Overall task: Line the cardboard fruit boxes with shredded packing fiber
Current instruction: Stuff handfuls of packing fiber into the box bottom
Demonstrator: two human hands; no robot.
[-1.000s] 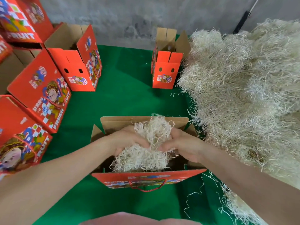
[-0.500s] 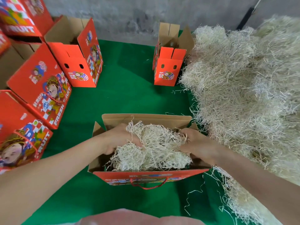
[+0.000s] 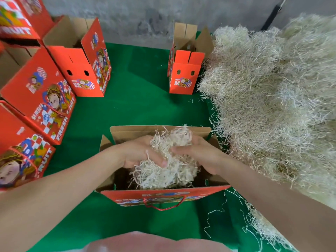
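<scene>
Low in the centre of the frame, the open fruit box [image 3: 163, 196] stands on the green cloth [image 3: 141, 110], with both hands inside its mouth working a wad of shredded fiber [image 3: 163, 171] down into it. The left hand [image 3: 136, 155] and right hand [image 3: 200, 157] face each other, fingers [image 3: 158, 160] curled into the wad from either side and gripping it. The filling step looks about midway, since the wad sits bunched in the middle and the box's corners show dark. Next it wants pulling apart and pressing flat toward the walls. More fiber lies in the big pile [image 3: 272, 106] at right, and other boxes [image 3: 80, 70] stand at upper left.
</scene>
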